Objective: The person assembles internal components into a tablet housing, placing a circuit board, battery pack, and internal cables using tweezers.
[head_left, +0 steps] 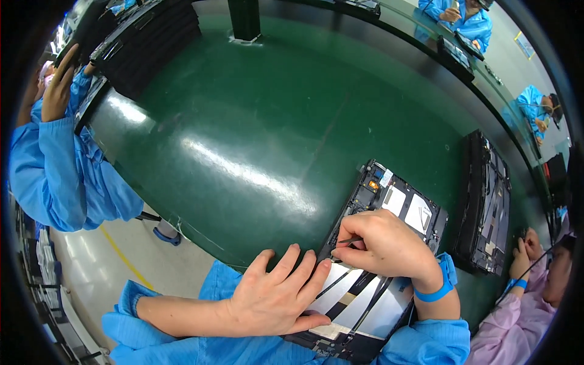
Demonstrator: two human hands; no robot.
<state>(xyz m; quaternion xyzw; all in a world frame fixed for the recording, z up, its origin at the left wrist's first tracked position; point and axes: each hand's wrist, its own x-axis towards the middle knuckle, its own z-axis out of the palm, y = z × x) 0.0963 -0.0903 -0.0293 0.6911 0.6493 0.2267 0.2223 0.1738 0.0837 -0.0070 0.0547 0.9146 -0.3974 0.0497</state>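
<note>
An opened tablet (pixel 420 214) lies tilted at the front right of the bench, its black frame around silver battery panels and dark flat cables. My left hand (pixel 277 298) is spread over its left edge, fingers apart, with the thumb on a silver panel near the front. Over the middle of the tablet, my right hand (pixel 386 243) pinches a thin dark tool (pixel 350 241) that looks like tweezers. Its tip meets the left side of the frame, close to my left fingertips. A blue wrist strap (pixel 439 283) circles my right wrist. My right hand hides part of the tablet's middle.
The green bench top (pixel 261 121) stretches ahead. To the right stands a stack of similar tablet frames (pixel 483 204); a taller black stack (pixel 146 45) is at the far left. A dark post (pixel 244 21) rises at the back. Co-workers sit left, right and across.
</note>
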